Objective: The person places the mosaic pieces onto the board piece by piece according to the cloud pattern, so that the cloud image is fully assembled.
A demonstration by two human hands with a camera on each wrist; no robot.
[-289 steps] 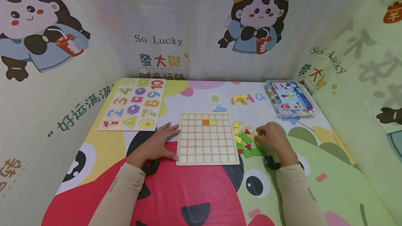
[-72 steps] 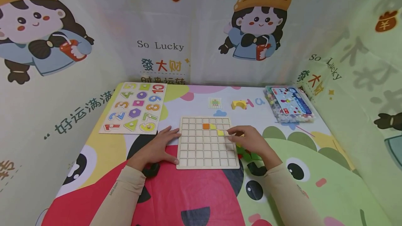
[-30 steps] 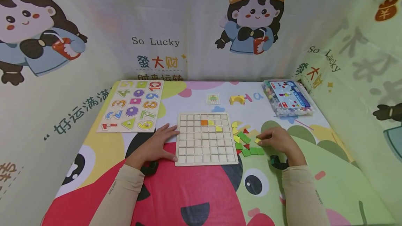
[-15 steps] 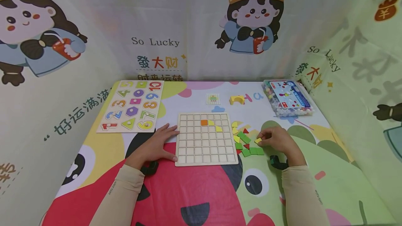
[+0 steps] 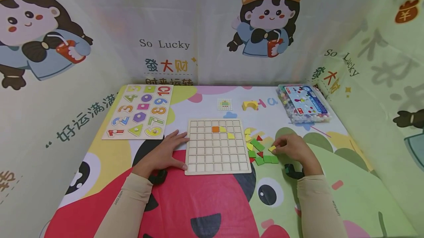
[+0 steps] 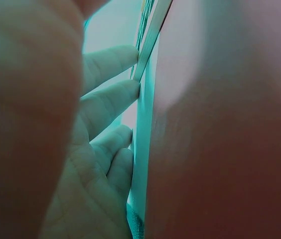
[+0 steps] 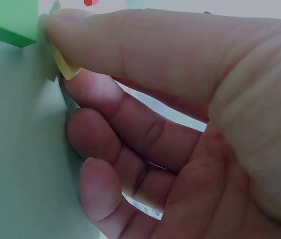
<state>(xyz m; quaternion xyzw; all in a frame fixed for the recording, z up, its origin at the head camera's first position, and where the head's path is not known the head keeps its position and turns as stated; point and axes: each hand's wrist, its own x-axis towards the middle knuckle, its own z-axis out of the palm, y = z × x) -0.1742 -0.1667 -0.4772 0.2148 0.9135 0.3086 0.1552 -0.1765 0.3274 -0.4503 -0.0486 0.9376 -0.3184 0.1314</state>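
A square wooden grid board [image 5: 217, 149] lies mid-table. In its upper part sit an orange square tile [image 5: 215, 129] and, to its right, a yellow tile [image 5: 223, 129]; another yellow tile [image 5: 230, 135] lies one row lower. My left hand [image 5: 165, 152] rests at the board's left edge with spread fingers; the left wrist view shows fingertips [image 6: 130, 89] against that edge. My right hand [image 5: 293, 149], beyond the loose pieces, pinches a small yellow tile [image 7: 67, 67] between thumb and index finger, low over the table. Its other fingers are curled in.
Loose green pieces [image 5: 257, 145], red triangles [image 5: 259, 138] and yellow pieces [image 5: 247, 131] lie right of the board. Behind it are a small pattern card [image 5: 225, 104] and a yellow arch block [image 5: 250, 105]. A number puzzle [image 5: 139, 113] lies back left; a clear box [image 5: 304, 103] stands back right.
Since the earliest frame a second yellow tile has come onto the board. My right hand has gone from the board back to the loose pieces and pinches another yellow tile. My left hand stays.
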